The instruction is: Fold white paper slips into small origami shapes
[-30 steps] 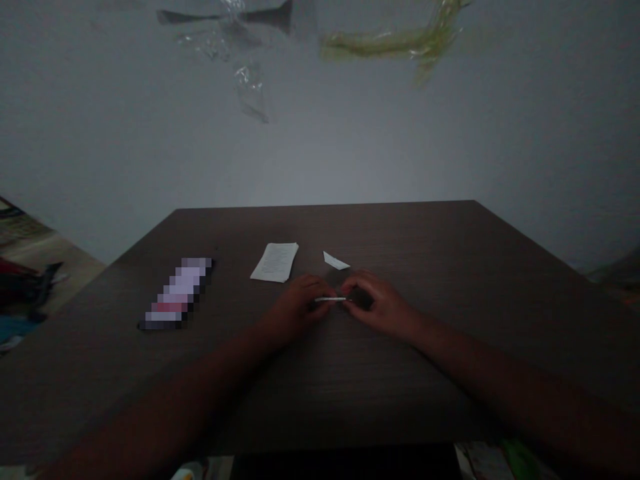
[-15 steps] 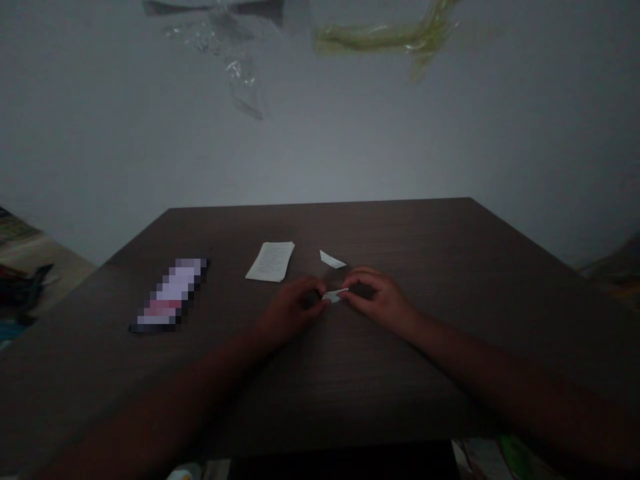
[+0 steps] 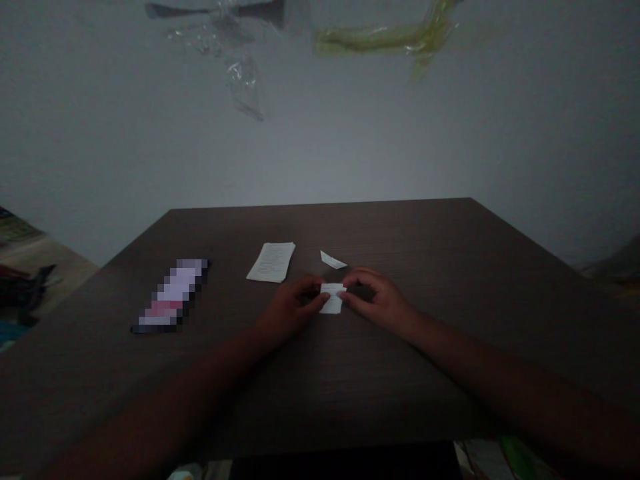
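We face a pale grey wall (image 3: 320, 147), with a strip of clear plastic (image 3: 240, 73) and a yellow-green plastic strip (image 3: 385, 41) showing along its top. Below it spreads a dark brown wood-grain table (image 3: 380, 393), its far edge straight against the wall. Off the table's left corner, dark cloth-like items (image 3: 27, 293) lie on a beige floor (image 3: 40, 257), too dim to name more exactly.

On the table's left sits a long rectangular package (image 3: 173, 297), white and pink, too blurred to identify. Nearer the middle lies a white printed paper sheet (image 3: 271, 262), and just to its right, a small white paper triangle (image 3: 333, 261).

Our forearms reach in from the bottom corners, and the hands come close together at the table's centre. Our left hand (image 3: 290, 310) and right hand (image 3: 375, 300) are both narrowly closed, their fingertips pinching opposite sides of a small white paper slip (image 3: 333, 300). The slip sits between the hands, just in front of the triangle, and looks to be at or just above the tabletop.
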Available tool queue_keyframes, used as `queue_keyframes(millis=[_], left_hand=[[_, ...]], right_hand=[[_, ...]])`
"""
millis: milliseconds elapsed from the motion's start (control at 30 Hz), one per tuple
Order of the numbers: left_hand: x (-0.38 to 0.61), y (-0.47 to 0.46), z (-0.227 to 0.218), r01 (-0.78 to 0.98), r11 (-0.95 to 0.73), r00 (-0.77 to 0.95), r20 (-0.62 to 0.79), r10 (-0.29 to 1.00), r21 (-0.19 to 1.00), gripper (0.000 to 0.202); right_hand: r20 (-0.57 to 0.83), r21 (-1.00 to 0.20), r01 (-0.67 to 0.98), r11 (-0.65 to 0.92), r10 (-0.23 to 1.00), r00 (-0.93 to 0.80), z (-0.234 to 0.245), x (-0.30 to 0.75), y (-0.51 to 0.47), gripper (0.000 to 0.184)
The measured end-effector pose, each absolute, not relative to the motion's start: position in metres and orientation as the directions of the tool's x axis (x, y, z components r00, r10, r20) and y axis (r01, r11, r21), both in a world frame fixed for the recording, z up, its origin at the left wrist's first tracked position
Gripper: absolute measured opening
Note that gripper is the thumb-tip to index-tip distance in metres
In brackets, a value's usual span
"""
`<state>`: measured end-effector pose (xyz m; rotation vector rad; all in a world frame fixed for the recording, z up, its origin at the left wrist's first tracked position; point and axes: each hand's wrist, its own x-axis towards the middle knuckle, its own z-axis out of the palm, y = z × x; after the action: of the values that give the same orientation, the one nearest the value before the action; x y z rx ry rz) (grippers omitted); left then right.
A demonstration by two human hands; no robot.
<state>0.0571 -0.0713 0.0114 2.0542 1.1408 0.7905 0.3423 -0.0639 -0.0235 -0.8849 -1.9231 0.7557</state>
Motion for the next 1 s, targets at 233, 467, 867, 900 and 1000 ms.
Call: queue_keyframes(millis=[233, 467, 867, 900, 1000], left_hand=[[0.053, -0.062, 0.004, 0.551, -0.430, 0.560, 0.065, 0.826, 0.715, 0.007], [0.049, -0.054, -0.002, 0.573, -0.669, 0.695, 0.151, 0.703, 0.474, 0.012], [0.055, -0.067, 0.009, 0.651, -0.573, 0.624, 0.079, 0.778, 0.498, 0.008], [0.055, -0.066, 0.008, 0.658, -0.554, 0.606, 0.079, 0.792, 0.509, 0.009], [0.056, -0.064, 0.006, 0.688, -0.516, 0.556, 0.087, 0.827, 0.510, 0.011]], right_hand=[[0.516, -0.623, 0.278, 0.731, 0.651, -0.556, -0.025, 0.350, -0.059, 0.032], [0.346, -0.504, 0.321, 0.801, 0.528, -0.775, -0.025, 0.352, -0.055, 0.029], [0.330, -0.393, 0.512, 0.763, 0.637, -0.697, -0.020, 0.348, -0.060, 0.016], [0.337, -0.358, 0.509, 0.783, 0.617, -0.711, -0.020, 0.347, -0.061, 0.009], [0.299, -0.261, 0.507, 0.821, 0.569, -0.766, -0.016, 0.347, -0.064, 0.009]])
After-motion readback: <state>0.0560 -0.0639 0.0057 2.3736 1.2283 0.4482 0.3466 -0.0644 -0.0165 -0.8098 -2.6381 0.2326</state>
